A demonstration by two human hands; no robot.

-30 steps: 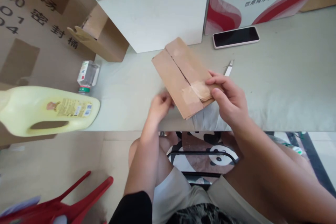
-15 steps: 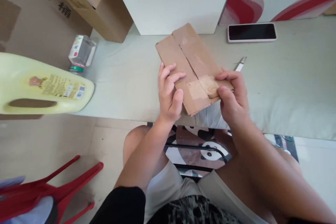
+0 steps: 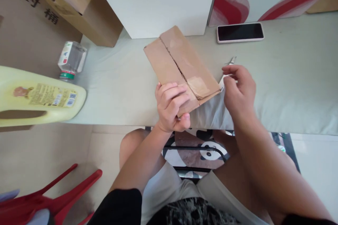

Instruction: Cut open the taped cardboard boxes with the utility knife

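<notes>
A flattened brown cardboard box (image 3: pixel 185 61) with a slit down its middle and a patch of tape near the lower edge is tilted above the cloth-covered surface. My left hand (image 3: pixel 173 105) grips its lower left corner, fingers over the top and thumb at the lower edge. To the right of the cardboard is my right hand (image 3: pixel 237 86), apart from it, with fingers curled near the white utility knife (image 3: pixel 222 83). The knife lies partly behind those fingers, and whether they touch it cannot be made out.
Beyond the knife lies a phone (image 3: pixel 240 32). A white box (image 3: pixel 158 3) and a red-and-white carton (image 3: pixel 237 0) stand at the back. Leftward are an open carton (image 3: pixel 100 17), a clear bottle (image 3: pixel 72 59) and a yellow jug (image 3: pixel 52 100). A red stool (image 3: pixel 63 197) is lower left.
My right hand has let go of the cardboard and is beside the knife. My left hand has shifted to the cardboard's lower corner and wrapped around it. The view has shifted slightly right.
</notes>
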